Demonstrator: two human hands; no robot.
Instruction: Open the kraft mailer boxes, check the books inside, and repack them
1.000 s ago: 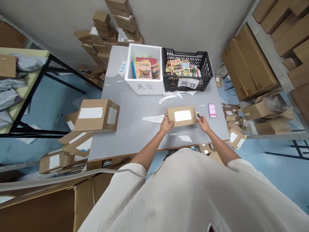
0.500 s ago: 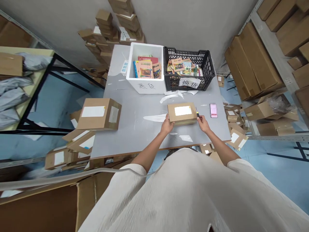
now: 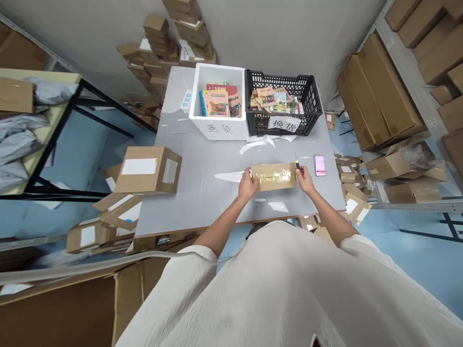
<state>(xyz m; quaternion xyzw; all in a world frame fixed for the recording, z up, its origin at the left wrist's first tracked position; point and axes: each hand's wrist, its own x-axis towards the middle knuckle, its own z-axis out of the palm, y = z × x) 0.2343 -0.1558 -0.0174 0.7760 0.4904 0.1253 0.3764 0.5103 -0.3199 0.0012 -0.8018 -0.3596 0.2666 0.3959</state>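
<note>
A small cardboard parcel [image 3: 274, 176] rests on the grey table [image 3: 202, 193] with a taped side turned up toward me. My left hand [image 3: 247, 185] grips its left end. My right hand [image 3: 304, 179] is at the parcel's right end, closed around a small yellow-and-black cutter [image 3: 297, 164] that points away from me.
A pink phone [image 3: 319, 165] lies right of the parcel. Behind stand a white foam bin [image 3: 217, 129] and a black crate [image 3: 311, 103], both holding books. A larger box [image 3: 146, 170] sits at the table's left edge. Cartons litter the floor and fill the right shelves [image 3: 405, 72].
The parcel has been turned over: its white label faced up before, now a taped side shows. Both hands stayed at its ends.
</note>
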